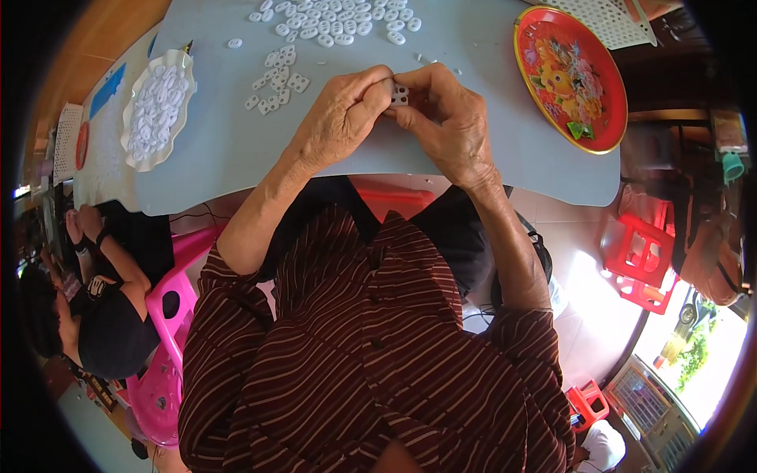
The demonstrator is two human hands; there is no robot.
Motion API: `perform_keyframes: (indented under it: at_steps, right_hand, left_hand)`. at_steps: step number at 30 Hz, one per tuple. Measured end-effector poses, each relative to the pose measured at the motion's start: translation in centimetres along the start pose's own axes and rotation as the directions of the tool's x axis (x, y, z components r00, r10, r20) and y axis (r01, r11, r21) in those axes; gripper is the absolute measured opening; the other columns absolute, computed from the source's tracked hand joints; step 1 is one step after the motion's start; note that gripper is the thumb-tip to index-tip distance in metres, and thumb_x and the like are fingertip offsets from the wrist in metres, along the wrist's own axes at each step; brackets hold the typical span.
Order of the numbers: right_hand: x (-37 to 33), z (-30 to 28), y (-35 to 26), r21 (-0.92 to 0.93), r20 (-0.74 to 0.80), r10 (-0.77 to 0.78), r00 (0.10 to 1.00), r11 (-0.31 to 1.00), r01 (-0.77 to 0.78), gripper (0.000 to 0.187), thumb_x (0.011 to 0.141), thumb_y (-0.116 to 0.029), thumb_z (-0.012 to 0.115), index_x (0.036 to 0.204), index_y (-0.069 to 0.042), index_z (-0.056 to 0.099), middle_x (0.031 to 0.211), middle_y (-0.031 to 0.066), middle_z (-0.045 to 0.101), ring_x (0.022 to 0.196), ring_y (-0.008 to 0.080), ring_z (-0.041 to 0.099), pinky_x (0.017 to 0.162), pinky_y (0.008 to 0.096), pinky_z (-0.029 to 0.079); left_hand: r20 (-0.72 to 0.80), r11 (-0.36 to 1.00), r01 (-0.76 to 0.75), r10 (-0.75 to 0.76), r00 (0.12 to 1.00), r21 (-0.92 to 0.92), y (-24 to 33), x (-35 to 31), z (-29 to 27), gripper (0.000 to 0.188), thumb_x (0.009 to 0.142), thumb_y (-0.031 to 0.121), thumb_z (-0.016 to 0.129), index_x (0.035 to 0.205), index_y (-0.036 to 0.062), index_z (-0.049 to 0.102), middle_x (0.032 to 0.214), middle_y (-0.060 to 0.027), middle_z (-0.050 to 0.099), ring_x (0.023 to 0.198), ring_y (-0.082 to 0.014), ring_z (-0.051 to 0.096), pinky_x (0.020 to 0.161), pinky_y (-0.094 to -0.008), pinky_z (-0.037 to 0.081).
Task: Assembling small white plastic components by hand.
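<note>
Head view: the left hand [343,114] and right hand [451,126] meet over the near part of the grey surface [229,146]. Both grasp one small white dotted piece [400,97] between their fingertips. Left of them lies a loose cluster of similar pieces [277,79]; beyond it, scattered white ovals [335,20]. A scalloped dish [127,130] of ovals stands far left; a red tray [613,118], right.
</note>
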State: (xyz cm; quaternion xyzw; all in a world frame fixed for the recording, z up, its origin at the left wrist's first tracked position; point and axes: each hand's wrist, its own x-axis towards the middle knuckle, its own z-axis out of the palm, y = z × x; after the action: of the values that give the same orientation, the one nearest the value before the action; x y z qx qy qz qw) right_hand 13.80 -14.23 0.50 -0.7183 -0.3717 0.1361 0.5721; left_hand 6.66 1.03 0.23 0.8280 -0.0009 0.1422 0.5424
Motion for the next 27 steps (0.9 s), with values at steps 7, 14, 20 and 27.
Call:
perform_keyframes:
  at_steps: [7,14,20,27]
  right_hand:
    - [-0.15,0.04,-0.01,-0.008,-0.024,-0.058,0.998,0.998,0.058,0.021,0.074,0.001,0.07,0.089,0.001,0.056,0.074,0.0089,0.064,0.066,0.0152,0.063,0.061,0.0276,0.051]
    - [-0.39,0.3,-0.02,-0.024,-0.045,-0.085,0.995,0.996,0.084,0.019,0.074,0.0,0.071,0.086,0.001,0.056,0.074,0.0098,0.064,0.066,0.0174,0.064,0.061,0.0278,0.051]
    - [-0.29,0.2,-0.04,0.002,-0.056,-0.099,0.994,0.995,0.099,0.016,0.075,0.0,0.07,0.085,0.002,0.057,0.076,0.0098,0.065,0.07,0.0155,0.065,0.064,0.0261,0.052]
    - [0.02,-0.2,0.47,0.291,0.017,0.06,0.998,0.955,-0.062,0.015,0.085,0.001,0.062,0.099,0.003,0.058,0.082,0.0047,0.062,0.074,0.0094,0.059,0.069,0.0226,0.049]
  left_hand:
    - [0.084,0.995,0.101,-0.1,0.991,-0.003,0.49,-0.1,-0.23,0.022,0.089,0.017,0.042,0.078,-0.0013,0.045,0.06,-0.008,0.038,0.054,-0.013,0.032,0.05,-0.0303,0.035]
    - [0.08,0.997,0.082,-0.081,0.993,-0.005,0.75,-0.38,-0.12,0.022,0.089,0.018,0.042,0.079,-0.0011,0.046,0.062,-0.0075,0.04,0.054,-0.0126,0.035,0.051,-0.0293,0.036]
    - [0.053,0.99,0.128,-0.124,0.991,-0.06,0.59,-0.53,0.01,0.022,0.09,0.018,0.042,0.081,-0.0013,0.047,0.059,-0.0055,0.038,0.054,-0.0105,0.035,0.051,-0.0285,0.035]
    - [0.028,0.997,0.071,-0.071,0.997,-0.016,0.7,-0.16,-0.11,0.03,0.095,0.026,0.043,0.079,0.0008,0.048,0.057,-0.0028,0.036,0.053,-0.0092,0.033,0.048,-0.0269,0.032]
